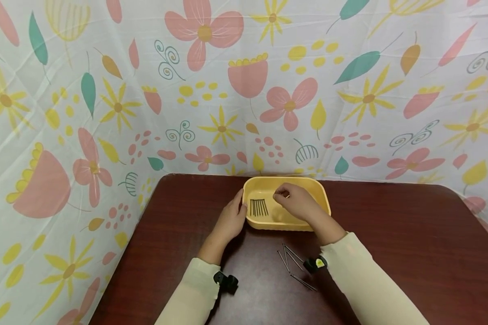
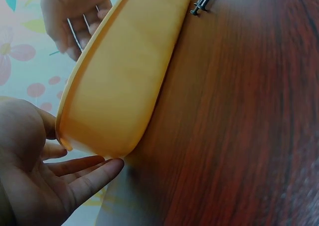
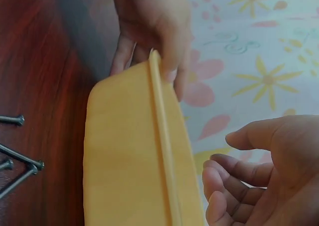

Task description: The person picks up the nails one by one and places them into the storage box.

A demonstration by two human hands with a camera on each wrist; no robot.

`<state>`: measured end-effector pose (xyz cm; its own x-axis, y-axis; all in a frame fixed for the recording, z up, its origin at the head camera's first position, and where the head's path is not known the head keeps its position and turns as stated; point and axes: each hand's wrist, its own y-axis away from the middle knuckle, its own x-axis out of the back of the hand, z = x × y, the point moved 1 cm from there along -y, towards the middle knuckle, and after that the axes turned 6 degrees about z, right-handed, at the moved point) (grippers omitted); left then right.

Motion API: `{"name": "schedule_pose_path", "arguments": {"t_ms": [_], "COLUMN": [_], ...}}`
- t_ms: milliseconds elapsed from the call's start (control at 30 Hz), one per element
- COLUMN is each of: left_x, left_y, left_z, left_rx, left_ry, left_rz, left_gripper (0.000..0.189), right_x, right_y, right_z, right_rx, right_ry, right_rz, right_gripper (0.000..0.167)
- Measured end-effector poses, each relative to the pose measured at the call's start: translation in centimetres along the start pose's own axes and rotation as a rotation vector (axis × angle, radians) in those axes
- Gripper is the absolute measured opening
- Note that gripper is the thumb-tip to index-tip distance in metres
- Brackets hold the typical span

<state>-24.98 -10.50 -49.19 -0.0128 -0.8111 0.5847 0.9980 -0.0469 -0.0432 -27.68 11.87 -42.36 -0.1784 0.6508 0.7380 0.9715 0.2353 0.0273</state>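
Left hand [image 1: 232, 219] grips yellow tray [image 1: 282, 226] by end; right hand [image 1: 296, 201], loosely curled, thumb parted, seemingly empty, near nails [image 1: 259, 208] inside.

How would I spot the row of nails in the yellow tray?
On the dark table, before the flowered cloth, sits a yellow tray. Inside it, at the end by the left hand, lies the row of nails. Unlike the loose nails on the table, these lie side by side.

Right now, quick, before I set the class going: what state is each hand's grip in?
Left grip: closed on the yellow tray at its left end.
Right grip: open over the tray, fingers loosely curled, nothing visibly held.
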Motion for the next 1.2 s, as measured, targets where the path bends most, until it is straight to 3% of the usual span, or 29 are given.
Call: {"name": "schedule_pose_path", "arguments": {"t_ms": [267, 633, 933, 1200], "left_x": [0.0, 0.0, -0.2, -0.2], "left_y": [-0.2, -0.2, -0.1, 0.0], "left_z": [0.0, 0.3, 0.3, 0.2], "left_rx": [0.011, 0.022, 0.022, 0.033], "left_ry": [0.007, -0.003, 0.005, 0.008], "left_rz": [-0.001, -0.004, -0.007, -0.003], "left_gripper": [0.059, 0.059, 0.059, 0.058], "right_x": [0.9, 0.8, -0.2, -1.3], "right_y": [3.5, 7.7, 9.2, 9.5], "right_z": [0.0, 1.3, 3.0, 3.6], "right_rx": [0.062, 0.086, 0.11, 0.063], "right_ry": [-0.014, -0.016, -0.018, 0.042], "right_rz": [0.026, 0.031, -0.111, -0.107], "right_gripper": [0.02, 0.006, 0.01, 0.005]}}
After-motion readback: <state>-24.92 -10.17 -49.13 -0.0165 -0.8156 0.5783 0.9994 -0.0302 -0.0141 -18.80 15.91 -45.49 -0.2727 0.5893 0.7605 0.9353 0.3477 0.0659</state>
